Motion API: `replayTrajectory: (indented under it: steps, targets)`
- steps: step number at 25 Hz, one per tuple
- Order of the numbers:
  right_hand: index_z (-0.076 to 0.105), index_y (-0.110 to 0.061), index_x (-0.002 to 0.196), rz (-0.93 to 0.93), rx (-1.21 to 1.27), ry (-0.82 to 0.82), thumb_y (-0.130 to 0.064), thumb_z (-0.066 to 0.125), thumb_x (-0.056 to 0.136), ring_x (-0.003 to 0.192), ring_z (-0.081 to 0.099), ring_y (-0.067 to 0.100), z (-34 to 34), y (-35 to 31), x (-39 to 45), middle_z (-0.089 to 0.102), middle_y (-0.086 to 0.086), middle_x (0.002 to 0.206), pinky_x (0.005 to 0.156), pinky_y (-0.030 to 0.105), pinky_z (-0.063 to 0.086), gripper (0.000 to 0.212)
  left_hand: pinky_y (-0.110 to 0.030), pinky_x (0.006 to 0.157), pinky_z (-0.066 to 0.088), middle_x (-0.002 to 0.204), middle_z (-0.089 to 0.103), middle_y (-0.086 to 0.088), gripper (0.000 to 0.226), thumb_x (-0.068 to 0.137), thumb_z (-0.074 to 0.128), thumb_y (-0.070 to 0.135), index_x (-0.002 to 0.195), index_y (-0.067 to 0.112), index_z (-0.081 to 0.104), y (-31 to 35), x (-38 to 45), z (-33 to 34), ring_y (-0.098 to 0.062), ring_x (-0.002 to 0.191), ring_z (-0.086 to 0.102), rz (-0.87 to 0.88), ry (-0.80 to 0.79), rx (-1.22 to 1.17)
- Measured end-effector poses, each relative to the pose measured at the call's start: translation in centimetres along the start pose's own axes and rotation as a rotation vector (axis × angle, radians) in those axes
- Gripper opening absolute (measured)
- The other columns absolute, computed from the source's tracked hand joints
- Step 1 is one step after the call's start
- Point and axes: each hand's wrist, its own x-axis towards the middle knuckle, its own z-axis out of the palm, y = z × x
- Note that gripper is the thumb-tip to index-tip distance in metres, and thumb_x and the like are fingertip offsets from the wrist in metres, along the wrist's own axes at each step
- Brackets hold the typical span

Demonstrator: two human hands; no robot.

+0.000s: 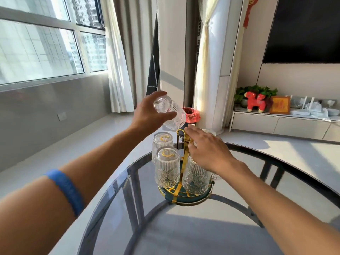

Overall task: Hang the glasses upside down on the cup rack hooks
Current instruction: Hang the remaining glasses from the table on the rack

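Nearest of all, a blue wristband [65,188] on the left forearm, stretched out over the round glass table [114,214]. Farther out, the left hand [147,112], fingers [166,115] and thumb wrapped tight round a ribbed glass [170,112]. Tipped over, thick bottom by the thumb, open mouth out past the fingertips and pointing down at the gold cup rack [184,157]. Held that way so the mouth can slide over a hook, most likely. Not on a hook yet; up in the air, just above the top of the rack.

On the other side, the right hand [207,153], fingers spread and holding nothing, fingertips touching the gold post near its top. Probably there to keep the rack from wobbling or tipping.

Below the left fingers, two hung glasses [166,166], bottoms up, so water can drip out. Under the right palm, another upside-down glass [196,178], and maybe one more behind, hard to tell. Under all of them, a round green tray [184,197] to catch drips.

Next, probably, the free hook on the far side, beyond the right fingertips. Careful there: glass bumping glass could chip.
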Motion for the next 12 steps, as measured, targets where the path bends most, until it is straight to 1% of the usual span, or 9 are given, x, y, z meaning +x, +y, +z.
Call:
replayTrajectory:
  steps: [1, 3, 5, 6, 7, 9, 10, 12]
  targets:
    - [0.027, -0.03, 0.148, -0.008, 0.012, 0.002, -0.025, 0.039, 0.094, 0.138, 0.036, 0.027, 0.1, 0.0, -0.1, 0.02, -0.012, 0.16, 0.11, 0.051, 0.031, 0.055, -0.029, 0.091, 0.041, 0.13, 0.063, -0.002, 0.069, 0.063, 0.088, 0.03, 0.126, 0.03, 0.061, 0.3, 1.1, 1.3, -0.016, 0.11, 0.057, 0.018, -0.069, 0.104]
    - [0.028, -0.031, 0.147, -0.024, 0.034, 0.027, -0.022, 0.04, 0.093, 0.135, 0.04, 0.029, 0.1, -0.2, -0.3, 0.021, -0.013, 0.159, 0.108, 0.05, 0.034, 0.057, -0.029, 0.09, 0.041, 0.131, 0.063, -0.003, 0.068, 0.066, 0.086, 0.023, 0.128, 0.028, 0.06, 0.3, 2.7, 4.0, -0.021, 0.116, 0.057, 0.057, -0.232, 0.287]
    - [0.027, -0.034, 0.147, -0.046, 0.054, 0.061, -0.019, 0.041, 0.09, 0.13, 0.045, 0.03, 0.1, -0.3, -0.7, 0.024, -0.014, 0.158, 0.105, 0.049, 0.038, 0.061, -0.029, 0.09, 0.043, 0.133, 0.062, -0.003, 0.063, 0.071, 0.079, 0.014, 0.13, 0.026, 0.059, -0.1, 3.9, 6.0, -0.023, 0.119, 0.057, 0.093, -0.359, 0.429]
    - [0.027, -0.035, 0.147, -0.058, 0.066, 0.078, -0.018, 0.041, 0.089, 0.128, 0.046, 0.031, 0.2, -0.3, -0.8, 0.025, -0.014, 0.158, 0.103, 0.049, 0.039, 0.062, -0.029, 0.091, 0.044, 0.134, 0.061, -0.003, 0.061, 0.073, 0.074, 0.009, 0.13, 0.025, 0.059, -0.5, 4.3, 6.6, -0.022, 0.119, 0.057, 0.095, -0.401, 0.463]
    - [0.028, -0.034, 0.147, -0.06, 0.069, 0.087, -0.017, 0.042, 0.089, 0.127, 0.047, 0.031, 0.2, -0.3, -0.8, 0.025, -0.014, 0.158, 0.102, 0.049, 0.04, 0.062, -0.03, 0.093, 0.045, 0.134, 0.061, -0.004, 0.059, 0.074, 0.07, 0.007, 0.13, 0.023, 0.059, -1.0, 4.6, 7.0, -0.022, 0.12, 0.057, 0.079, -0.426, 0.481]
    - [0.03, -0.03, 0.147, -0.044, 0.082, 0.092, -0.017, 0.041, 0.09, 0.129, 0.044, 0.031, 0.3, -0.1, -0.8, 0.024, -0.012, 0.159, 0.105, 0.049, 0.038, 0.06, -0.037, 0.101, 0.046, 0.134, 0.061, -0.005, 0.056, 0.075, 0.071, 0.008, 0.129, 0.02, 0.06, -2.1, 4.9, 7.9, -0.023, 0.121, 0.057, 0.042, -0.449, 0.508]
    - [0.03, -0.028, 0.148, -0.041, 0.076, 0.095, -0.018, 0.041, 0.091, 0.131, 0.042, 0.031, 0.5, 0.0, -0.7, 0.023, -0.01, 0.159, 0.107, 0.049, 0.036, 0.059, -0.04, 0.102, 0.046, 0.132, 0.062, -0.007, 0.054, 0.075, 0.072, 0.009, 0.127, 0.018, 0.061, -2.8, 4.8, 8.3, -0.024, 0.121, 0.057, 0.044, -0.457, 0.522]
    - [0.031, -0.025, 0.148, -0.052, 0.061, 0.1, -0.02, 0.04, 0.091, 0.134, 0.04, 0.029, 0.6, 0.2, -0.7, 0.025, -0.007, 0.159, 0.108, 0.048, 0.035, 0.058, -0.041, 0.098, 0.049, 0.125, 0.067, -0.01, 0.046, 0.077, 0.071, 0.01, 0.122, 0.016, 0.064, -4.1, 4.3, 9.1, -0.027, 0.116, 0.061, 0.076, -0.469, 0.545]
